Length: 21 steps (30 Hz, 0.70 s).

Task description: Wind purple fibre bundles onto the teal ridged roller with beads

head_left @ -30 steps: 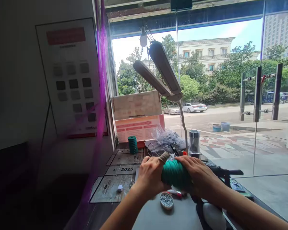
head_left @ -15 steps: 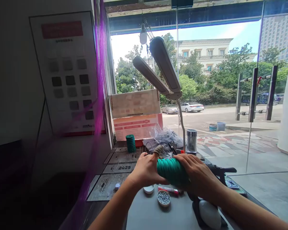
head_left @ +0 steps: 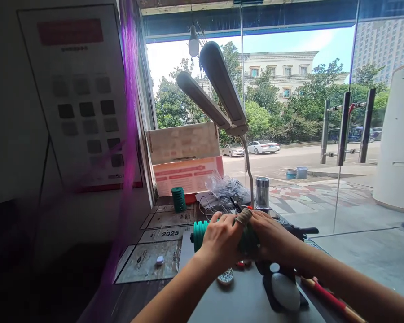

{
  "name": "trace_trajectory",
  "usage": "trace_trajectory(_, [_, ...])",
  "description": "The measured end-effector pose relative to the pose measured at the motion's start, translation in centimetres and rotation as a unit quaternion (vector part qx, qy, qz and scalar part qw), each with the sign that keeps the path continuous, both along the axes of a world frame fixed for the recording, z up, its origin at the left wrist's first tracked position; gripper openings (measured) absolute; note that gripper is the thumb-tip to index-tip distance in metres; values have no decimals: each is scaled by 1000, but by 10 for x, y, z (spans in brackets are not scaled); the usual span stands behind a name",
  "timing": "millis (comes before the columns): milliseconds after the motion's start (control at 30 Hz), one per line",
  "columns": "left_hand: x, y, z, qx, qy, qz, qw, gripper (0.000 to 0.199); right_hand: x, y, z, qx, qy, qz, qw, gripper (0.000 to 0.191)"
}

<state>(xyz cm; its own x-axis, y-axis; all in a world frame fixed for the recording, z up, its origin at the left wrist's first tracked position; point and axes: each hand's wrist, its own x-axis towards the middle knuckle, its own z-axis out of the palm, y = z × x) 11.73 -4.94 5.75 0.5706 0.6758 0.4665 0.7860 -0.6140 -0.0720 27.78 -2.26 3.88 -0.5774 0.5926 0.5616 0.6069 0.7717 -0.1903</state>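
Observation:
A green ribbed spool lies across both hands above the white work surface. Its left end pokes out past my left hand, whose fingers are curled over the middle of it. Beige wrapping covers one finger of that hand. My right hand is closed around the spool's right part, right up against the left hand, and most of that end is hidden. Below the hands is a small round dish of silvery beads, partly covered by the left wrist.
A second green ribbed spool stands at the back left. Behind the hands are a clear plastic bag, a lidded jar and a lamp. A white oval object and a red-handled tool lie at right.
My left hand has slid right along the spool to meet the right hand, baring the spool's left end. The dish of beads is now more covered. The view has shifted slightly right.

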Motion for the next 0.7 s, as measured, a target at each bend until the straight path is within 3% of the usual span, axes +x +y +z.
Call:
trace_trajectory(300, [2, 2, -2, -19, -10, 7, 1000, 85, 0, 1, 6, -1, 12, 15, 1000, 57])
trace_trajectory(433, [-2, -4, 8, -50, -13, 1, 999, 94, 4, -1, 7, 5, -13, 7, 1000, 60])
trace_trajectory(533, [-29, -17, 19, -96, -124, -6, 988, 103, 3, -5, 13, 18, -46, -5, 999, 80])
trace_trajectory(600, [-56, -23, 17, -101, -316, 57, 942, 67, -5, -9, 14, 54, -46, -20, 997, 89])
trace_trajectory(633, [-69, -23, 11, -96, -446, 122, 881, 50, -12, -10, 11, 83, -44, -25, 995, 89])
trace_trajectory(700, [-88, -19, -9, -142, -490, 164, 844, 59, -29, -13, -2, 161, -50, -29, 985, 79])
